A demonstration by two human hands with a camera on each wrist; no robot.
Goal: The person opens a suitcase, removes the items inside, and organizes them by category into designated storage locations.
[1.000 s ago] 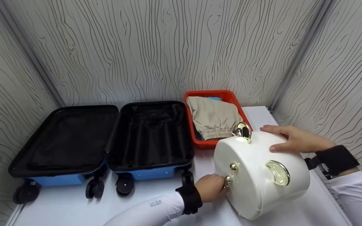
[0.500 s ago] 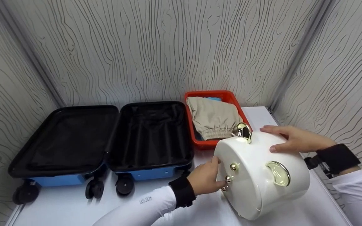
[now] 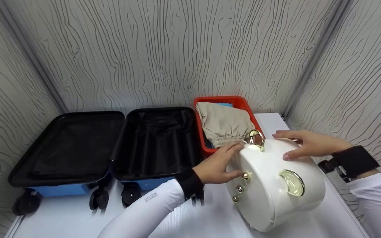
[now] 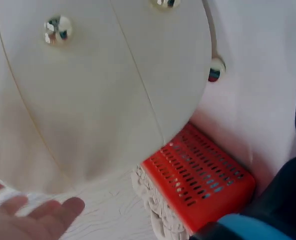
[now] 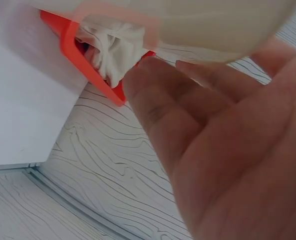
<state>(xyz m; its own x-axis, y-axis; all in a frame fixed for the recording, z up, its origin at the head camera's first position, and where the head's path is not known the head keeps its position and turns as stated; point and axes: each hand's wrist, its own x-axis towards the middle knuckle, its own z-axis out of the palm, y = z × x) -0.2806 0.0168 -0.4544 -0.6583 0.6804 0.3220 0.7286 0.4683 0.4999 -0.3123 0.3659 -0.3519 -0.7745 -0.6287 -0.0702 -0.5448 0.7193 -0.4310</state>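
Observation:
A white rounded storage box [image 3: 276, 172] with gold ball knobs lies tilted on the table. A gold ring handle [image 3: 256, 138] stands on it, and a gold-rimmed crescent grip [image 3: 293, 182] sits in its side. My left hand [image 3: 217, 167] has its fingers extended along the upper edge of the face with knobs; its thumb lies by the top knob [image 3: 246, 176]. From the far right my right hand [image 3: 309, 144] rests on the box's curved top with thumb and fingers spread. In the left wrist view, seam lines cross the box face [image 4: 98, 100]. Neither hand curls round anything.
Left of the box, a blue suitcase [image 3: 159, 142] with a black interior lies unfolded, its wheels [image 3: 131, 194] toward the front. Behind the box stands a red basket [image 3: 223, 98] holding folded beige trousers [image 3: 225, 120] and something blue. Wood-patterned walls [image 3: 164, 49] enclose the table.
My left hand has let go of the lowest knob, opened its fingers and moved up to the box's upper edge. The right hand and the box look nearly unmoved.

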